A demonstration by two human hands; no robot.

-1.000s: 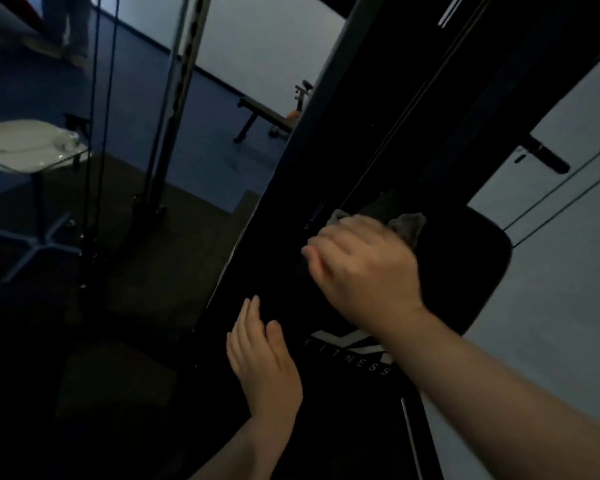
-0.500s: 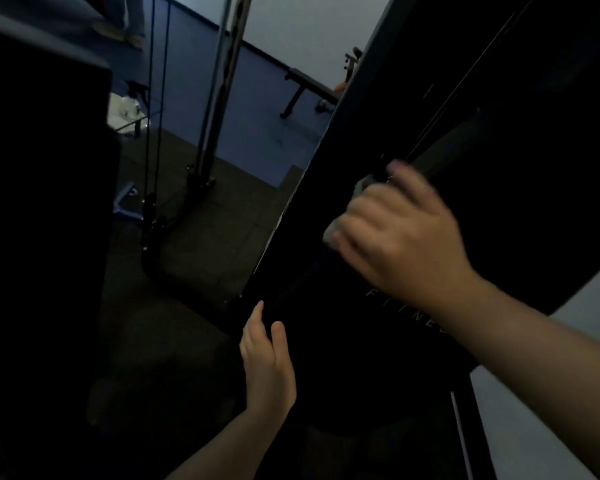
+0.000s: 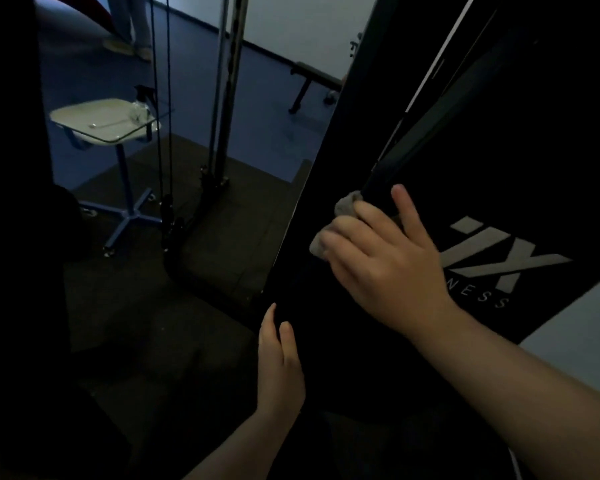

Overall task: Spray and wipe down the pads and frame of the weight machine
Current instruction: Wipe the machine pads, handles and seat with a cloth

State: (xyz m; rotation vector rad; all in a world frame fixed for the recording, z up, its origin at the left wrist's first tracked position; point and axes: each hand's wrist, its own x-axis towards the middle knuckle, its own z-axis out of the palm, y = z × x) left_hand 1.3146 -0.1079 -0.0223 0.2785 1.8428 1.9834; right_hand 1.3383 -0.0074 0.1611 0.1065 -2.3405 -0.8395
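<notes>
Dim gym, dark rubber floor. Right hand [image 3: 388, 268] bunches a grey cloth [image 3: 347, 206] against the black frame [image 3: 329, 188] beside the logo pad [image 3: 499, 202]; cloth soft, light, best wadded in the palm. Left hand [image 3: 279, 362], fingers straight, rests on the frame's edge. Spray bottle [image 3: 142, 103] sits on a far tray.

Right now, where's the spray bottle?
In the head view, upper left: the spray bottle stands on the small glass-topped stand, behind the machine's cables, well away from both hands.

The right hand [image 3: 383, 261] reaches toward 10 o'clock, fingers curled and gripping. The left hand [image 3: 279, 362] points to 12, fingers straight.
</notes>
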